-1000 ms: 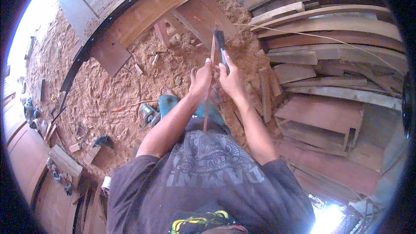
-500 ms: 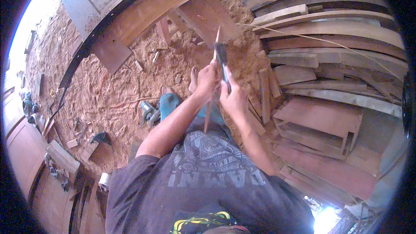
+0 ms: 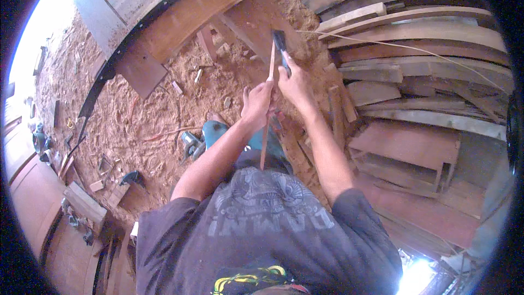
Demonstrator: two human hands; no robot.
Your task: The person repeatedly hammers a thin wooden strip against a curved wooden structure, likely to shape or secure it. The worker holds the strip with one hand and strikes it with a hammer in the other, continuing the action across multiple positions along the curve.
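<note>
My left hand (image 3: pixel 257 104) is closed round a thin wooden strip (image 3: pixel 272 65). The strip runs lengthwise, its far end pale and its lower end reaching to my shirt. A tool with a dark, flat, brush-like head (image 3: pixel 279 38) and bluish handle is gripped in my right hand (image 3: pixel 296 84). Its head lies against or just beside the strip's far end; contact cannot be made out. Both hands are in front of my body, the right a little farther out than the left.
Sawdust and offcuts cover the ground (image 3: pixel 136 109). A circular-saw-like power tool (image 3: pixel 192 145) sits left of my leg. A curved timber piece with a black edge (image 3: pixel 180 16) spans the far left. Stacked planks (image 3: pixel 420 38) and a wooden box frame (image 3: pixel 406 147) stand at right.
My right hand has moved farther out along the strip, taking the dark tool head toward its far end. The left hand keeps its hold, slightly lower.
</note>
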